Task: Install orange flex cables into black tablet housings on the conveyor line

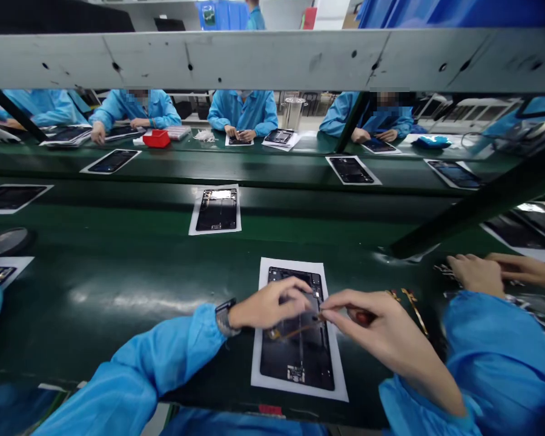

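Note:
A black open tablet back (297,354) lies on a white sheet (263,369) on the green bench in front of me. My left hand (267,303) hovers over its middle, fingers curled in a pinch near an orange flex cable (295,331). My right hand (376,330) comes in from the right, fingertips pinched together at the same spot on the tablet. What the fingertips hold is too small to make out. Both arms wear blue sleeves, and a watch (224,316) sits on my left wrist.
Another tablet on a white sheet (217,209) lies farther up the belt, with more across the far lane (352,170). A co-worker's hands (479,272) work at my right. Several people in blue sit opposite. A red box (157,138) and a metal beam (272,59) cross the view.

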Available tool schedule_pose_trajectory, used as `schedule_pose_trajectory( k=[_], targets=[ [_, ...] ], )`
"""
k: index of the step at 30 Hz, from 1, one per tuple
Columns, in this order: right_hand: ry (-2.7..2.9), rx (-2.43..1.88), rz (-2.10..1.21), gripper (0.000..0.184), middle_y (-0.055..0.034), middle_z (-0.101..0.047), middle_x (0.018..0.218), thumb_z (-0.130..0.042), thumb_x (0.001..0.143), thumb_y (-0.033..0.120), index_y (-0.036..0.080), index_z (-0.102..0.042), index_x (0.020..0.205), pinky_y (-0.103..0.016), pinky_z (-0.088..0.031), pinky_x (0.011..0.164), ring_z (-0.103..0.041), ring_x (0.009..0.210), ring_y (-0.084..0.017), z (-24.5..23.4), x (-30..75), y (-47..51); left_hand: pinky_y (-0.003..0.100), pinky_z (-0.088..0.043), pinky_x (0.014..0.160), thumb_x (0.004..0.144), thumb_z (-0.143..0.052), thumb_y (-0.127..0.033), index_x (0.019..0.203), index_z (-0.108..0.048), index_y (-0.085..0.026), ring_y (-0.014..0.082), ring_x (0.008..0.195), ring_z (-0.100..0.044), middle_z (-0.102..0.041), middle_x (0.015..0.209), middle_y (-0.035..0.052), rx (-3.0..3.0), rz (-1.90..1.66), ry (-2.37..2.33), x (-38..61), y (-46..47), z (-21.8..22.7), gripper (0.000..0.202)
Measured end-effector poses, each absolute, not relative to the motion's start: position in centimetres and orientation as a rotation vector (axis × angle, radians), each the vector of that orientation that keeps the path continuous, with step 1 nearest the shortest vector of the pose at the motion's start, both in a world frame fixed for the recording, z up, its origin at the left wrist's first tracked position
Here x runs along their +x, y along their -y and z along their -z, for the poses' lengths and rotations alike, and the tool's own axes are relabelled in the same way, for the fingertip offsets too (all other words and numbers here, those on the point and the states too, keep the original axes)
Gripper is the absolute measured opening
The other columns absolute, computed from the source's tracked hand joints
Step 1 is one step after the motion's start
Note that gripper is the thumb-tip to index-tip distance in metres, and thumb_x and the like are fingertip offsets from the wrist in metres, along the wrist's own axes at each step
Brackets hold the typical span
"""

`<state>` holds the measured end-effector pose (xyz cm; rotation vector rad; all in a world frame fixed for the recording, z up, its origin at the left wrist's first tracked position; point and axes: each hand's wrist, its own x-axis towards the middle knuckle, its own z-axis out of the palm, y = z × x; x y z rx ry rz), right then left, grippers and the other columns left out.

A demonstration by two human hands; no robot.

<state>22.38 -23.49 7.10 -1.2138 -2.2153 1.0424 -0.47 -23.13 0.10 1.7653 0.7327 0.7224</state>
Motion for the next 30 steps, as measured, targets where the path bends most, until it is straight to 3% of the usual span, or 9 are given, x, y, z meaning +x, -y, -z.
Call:
schedule_pose_trajectory(
  k=[2,4,8,14,21,30],
  targets=[
    [2.191,-1.219,-1.043,0.019,-0.0015,-0.071,0.079,-0.06,0.089,0.036,0.022,-0.074,0.088,-0.026,-0.04,0.053,-0.055,0.058,-0.014,-6.8,21.5,22.2,0.032,-0.046,0.091,0.089,-0.065,-0.044,0.137,-0.036,-0.017,0.0188,0.096,-0.066,-0.071,0.102,0.0062,1.712,-0.681,-0.749,-0.4,25.7,0.0,0.063],
    [2.18,-1.229,-1.027,0.018,-0.0014,-0.071,0.077,-0.06,0.088,0.033,0.021,-0.073,0.086,-0.026,-0.041,0.056,-0.057,0.059,-0.014,-6.0,20.6,20.9,0.033,-0.047,0.09,0.085,-0.071,-0.034,0.14,-0.032,-0.018,0.0181,0.089,-0.066,-0.07,0.09,0.0016,1.786,-0.7,-0.943,-0.3,27.6,1.1,0.069],
    [2.221,-1.22,-1.012,0.017,-0.002,-0.072,0.077,-0.059,0.086,0.028,0.02,-0.073,0.081,-0.026,-0.043,0.062,-0.062,0.066,-0.016,-3.2,18.9,18.4,0.034,-0.049,0.083,0.093,-0.052,-0.016,0.135,-0.041,-0.016,0.0185,0.086,-0.062,-0.066,0.09,0.0042,2.155,-0.842,-1.315,-0.9,29.0,4.5,0.043],
    [2.269,-1.279,-1.108,0.012,-0.0011,-0.07,0.072,-0.061,0.081,0.02,0.02,-0.072,0.079,-0.024,-0.042,0.061,-0.063,0.066,-0.016,2.1,16.3,15.6,0.032,-0.047,0.07,0.097,-0.042,-0.012,0.111,-0.056,-0.012,0.0182,0.074,-0.059,-0.064,0.082,0.005,2.699,-0.876,-1.354,-3.4,28.3,6.2,0.019],
    [2.336,-1.361,-1.048,0.008,0.0016,-0.061,0.061,-0.064,0.074,0.017,0.019,-0.071,0.071,-0.025,-0.036,0.058,-0.053,0.058,-0.013,4.7,13.5,13.5,0.031,-0.037,0.059,0.097,-0.045,-0.013,0.094,-0.056,-0.015,0.0168,0.064,-0.054,-0.057,0.071,0.0013,2.906,-0.847,-1.383,-4.0,26.6,6.5,0.011],
    [2.463,-1.519,-1.124,0.009,0.0042,-0.058,0.064,-0.074,0.065,0.017,0.019,-0.068,0.071,-0.022,-0.035,0.056,-0.052,0.061,-0.011,5.4,12.4,10.5,0.031,-0.037,0.059,0.097,-0.042,-0.011,0.1,-0.055,-0.014,0.0149,0.066,-0.057,-0.061,0.076,0.0012,2.873,-0.867,-1.314,-3.5,25.8,7.7,0.014]
  ],
)
